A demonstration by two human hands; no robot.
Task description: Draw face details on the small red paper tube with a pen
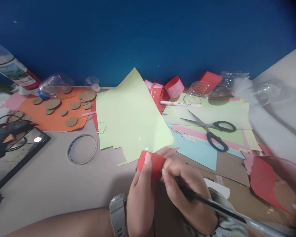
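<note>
Lower center: your left hand [140,194] and right hand [189,187] pinch red paper [157,163]; scissors [205,125] right of center.

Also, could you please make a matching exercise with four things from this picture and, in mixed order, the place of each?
1. red curved paper band
2. metal scissors with black handles
3. round brown cardboard discs
4. thin grey ring

A. lying open on coloured paper sheets
B. directly on the grey tabletop
C. mostly on the orange paper sheet
D. held by the left hand and right hand

Pairs: 1-D, 2-A, 3-C, 4-B
</note>
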